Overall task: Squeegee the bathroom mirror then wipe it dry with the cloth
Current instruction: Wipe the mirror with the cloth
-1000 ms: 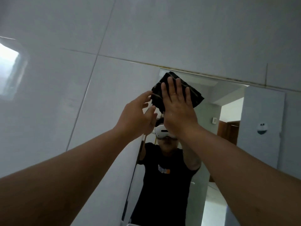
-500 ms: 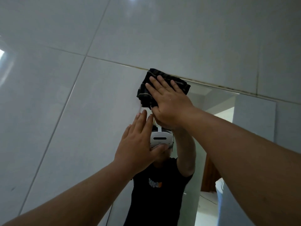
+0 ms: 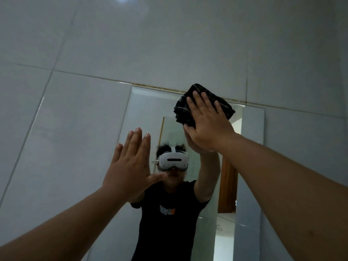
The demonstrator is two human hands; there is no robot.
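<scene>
While we are standing at the mirror, we are pressing our right hand flat on a dark cloth with thin light stripes. Our fingers are lying straight and spread, so the hand is not curling round the cloth; it is just pushing the cloth onto the glass. The cloth is bunched up near the top edge of the mirror, at about one o'clock from the middle of the picture, and its top bit is poking up to the brown line where the glass is meeting the wall tiles.

We are holding our left hand up at about eight o'clock from the cloth, well apart from it. Its fingers are straight and close together, its thumb is sticking out to the side, and it is holding nothing. We cannot tell if it is touching the glass or the tile.

We are seeing ourselves in the mirror, wearing a white headset and a black T-shirt. Behind us in the glass, a brown door is showing at about three o'clock from the headset.
</scene>
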